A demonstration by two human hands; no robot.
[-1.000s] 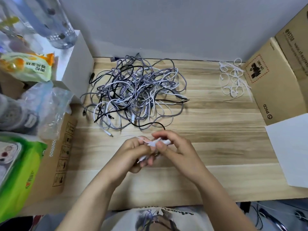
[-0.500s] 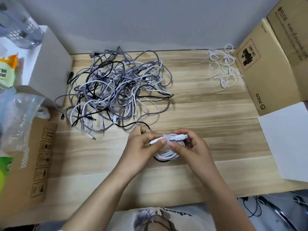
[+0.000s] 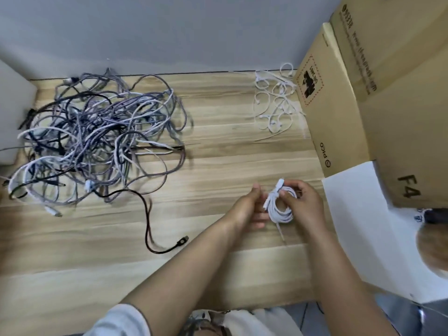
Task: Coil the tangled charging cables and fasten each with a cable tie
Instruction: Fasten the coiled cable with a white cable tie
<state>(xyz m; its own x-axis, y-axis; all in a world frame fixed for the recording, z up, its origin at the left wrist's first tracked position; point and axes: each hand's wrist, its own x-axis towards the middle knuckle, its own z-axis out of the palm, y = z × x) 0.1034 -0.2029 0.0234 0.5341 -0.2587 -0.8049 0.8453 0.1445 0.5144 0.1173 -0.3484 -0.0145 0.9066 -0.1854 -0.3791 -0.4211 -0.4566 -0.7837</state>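
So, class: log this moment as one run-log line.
step: securing coil | right hand: grips white cable coil | left hand: touching coil, grip unclear | tangled cables: untouched | cable ties: beside cardboard box

wood table — cable tangle left, loose cable ties back right, cardboard box and white sheet right

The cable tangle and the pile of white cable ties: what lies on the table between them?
Nothing: the head view shows bare wooden table between the cable tangle and the cable ties.
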